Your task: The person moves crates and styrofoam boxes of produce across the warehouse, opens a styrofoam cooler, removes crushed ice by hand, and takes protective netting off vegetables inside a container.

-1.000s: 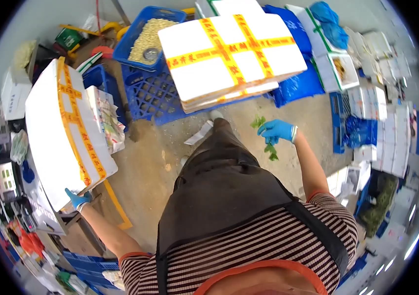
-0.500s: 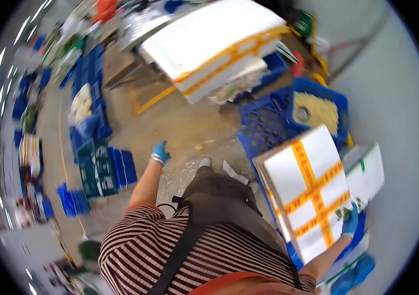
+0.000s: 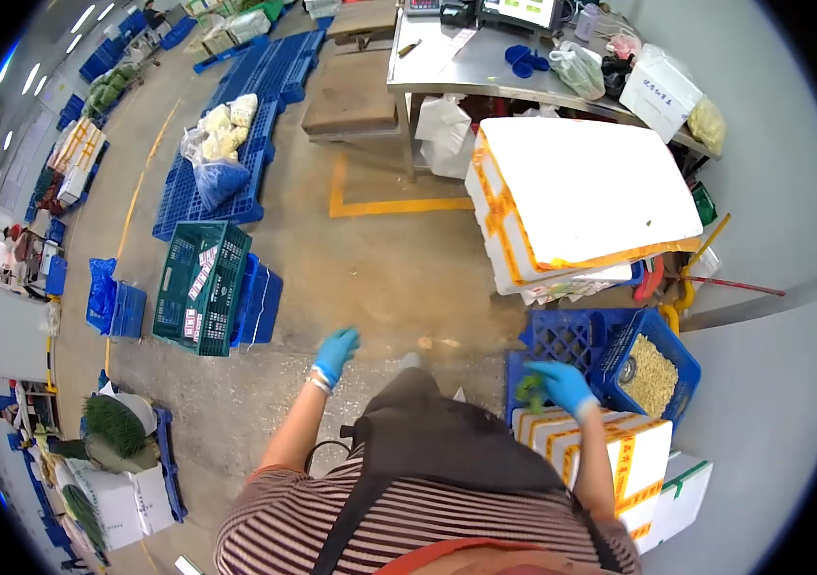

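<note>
My right hand (image 3: 565,386), in a blue glove, is closed on a small bunch of green leaves (image 3: 529,392). It hangs above the near end of a white foam box (image 3: 646,446) bound with yellow printed tape. Just beyond lies a blue plastic pallet (image 3: 562,333). On the pallet's right is a blue crate (image 3: 686,398) of pale bean-like pieces (image 3: 653,376) with a round metal item among them. My left hand (image 3: 337,355), also gloved, is held over the concrete floor with its fingers stretched out and nothing in it.
Ahead stands a large white foam box (image 3: 586,196) with orange tape. Behind it is a metal table (image 3: 485,72) with bags and a screen. To the left are a green crate (image 3: 203,287), a blue crate (image 3: 260,299) and a blue pallet (image 3: 179,196) bearing bags.
My view has turned right. My right hand with the green leaves has moved from the taped box's far side to near the pallet. My left hand is still empty.
</note>
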A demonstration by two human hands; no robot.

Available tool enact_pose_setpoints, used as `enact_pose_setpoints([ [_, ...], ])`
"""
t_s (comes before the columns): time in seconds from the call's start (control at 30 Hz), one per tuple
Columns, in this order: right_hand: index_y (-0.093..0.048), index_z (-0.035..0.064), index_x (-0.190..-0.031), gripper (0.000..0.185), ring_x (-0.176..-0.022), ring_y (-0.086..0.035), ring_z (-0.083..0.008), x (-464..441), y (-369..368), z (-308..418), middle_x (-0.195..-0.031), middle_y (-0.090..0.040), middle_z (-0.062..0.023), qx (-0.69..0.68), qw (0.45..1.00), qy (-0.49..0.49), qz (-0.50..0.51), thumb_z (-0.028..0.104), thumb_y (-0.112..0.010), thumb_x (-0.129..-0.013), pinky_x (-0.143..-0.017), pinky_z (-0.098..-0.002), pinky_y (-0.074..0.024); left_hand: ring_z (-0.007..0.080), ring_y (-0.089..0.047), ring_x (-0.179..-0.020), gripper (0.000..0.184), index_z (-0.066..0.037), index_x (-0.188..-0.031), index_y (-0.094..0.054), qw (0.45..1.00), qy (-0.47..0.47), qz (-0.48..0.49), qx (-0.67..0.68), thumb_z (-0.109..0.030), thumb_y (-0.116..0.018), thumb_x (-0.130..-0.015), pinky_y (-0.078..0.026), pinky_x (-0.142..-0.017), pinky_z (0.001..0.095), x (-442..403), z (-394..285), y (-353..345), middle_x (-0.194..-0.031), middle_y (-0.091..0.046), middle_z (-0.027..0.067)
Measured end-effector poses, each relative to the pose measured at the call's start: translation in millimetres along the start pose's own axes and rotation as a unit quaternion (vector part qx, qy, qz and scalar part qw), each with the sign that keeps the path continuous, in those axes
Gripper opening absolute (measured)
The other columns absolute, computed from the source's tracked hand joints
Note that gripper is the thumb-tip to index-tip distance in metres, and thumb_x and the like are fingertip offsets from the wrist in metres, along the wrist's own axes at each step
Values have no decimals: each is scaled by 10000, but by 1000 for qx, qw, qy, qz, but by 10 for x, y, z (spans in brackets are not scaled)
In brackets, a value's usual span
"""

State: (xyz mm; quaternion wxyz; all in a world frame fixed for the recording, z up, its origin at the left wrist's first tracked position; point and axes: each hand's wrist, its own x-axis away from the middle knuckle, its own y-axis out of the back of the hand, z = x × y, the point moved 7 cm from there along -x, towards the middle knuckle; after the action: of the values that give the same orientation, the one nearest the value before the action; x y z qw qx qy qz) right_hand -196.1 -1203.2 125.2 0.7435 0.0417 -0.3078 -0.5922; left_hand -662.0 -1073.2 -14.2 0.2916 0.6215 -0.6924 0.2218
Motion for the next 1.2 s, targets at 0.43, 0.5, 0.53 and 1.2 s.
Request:
enact_pose_setpoints([
  [0.43,-589,118,-1099,285,-865,-618,-318,-2908,-1727,3358,-959,-627,-124,102,886,372,255,94,-547,-818,-723,-392,-504,146,-521,-1022,775,-68,-1462,-222,963,-110,230,86,-47,-611,-793,-440,-881,277,97,-2363,60,-1212,-511,61],
  [0.5,-587,126,-1106,293,-840,-621,-318,-3224,-1720,3417,-954,-626,-123,186,864,388,262,87,-545,-818,-692,-396,-505,147,-563,-934,741,-51,-1456,-227,967,-96,205,115,-33,-590,-810,-470,-813,266,-166,-2434,117,-1148,-547,70],
  [0.53,-586,130,-1109,298,-828,-622,-317,-3384,-1688,3443,-951,-625,-123,227,849,397,265,84,-545,-818,-676,-398,-505,149,-569,-913,722,-52,-1451,-240,969,-82,197,128,-33,-586,-817,-474,-803,268,-321,-2497,134,-1140,-553,74],
  [1.2,-495,0,-1254,445,-721,-649,-196,-10038,1484,2853,-890,-654,-136,-232,972,-11,30,240,-539,-882,-630,-299,-536,117,-594,-771,455,-33,-1334,-436,934,-19,-46,354,-13,-452,-880,-497,-643,200,-3521,-4327,1433,-1269,-543,138],
])
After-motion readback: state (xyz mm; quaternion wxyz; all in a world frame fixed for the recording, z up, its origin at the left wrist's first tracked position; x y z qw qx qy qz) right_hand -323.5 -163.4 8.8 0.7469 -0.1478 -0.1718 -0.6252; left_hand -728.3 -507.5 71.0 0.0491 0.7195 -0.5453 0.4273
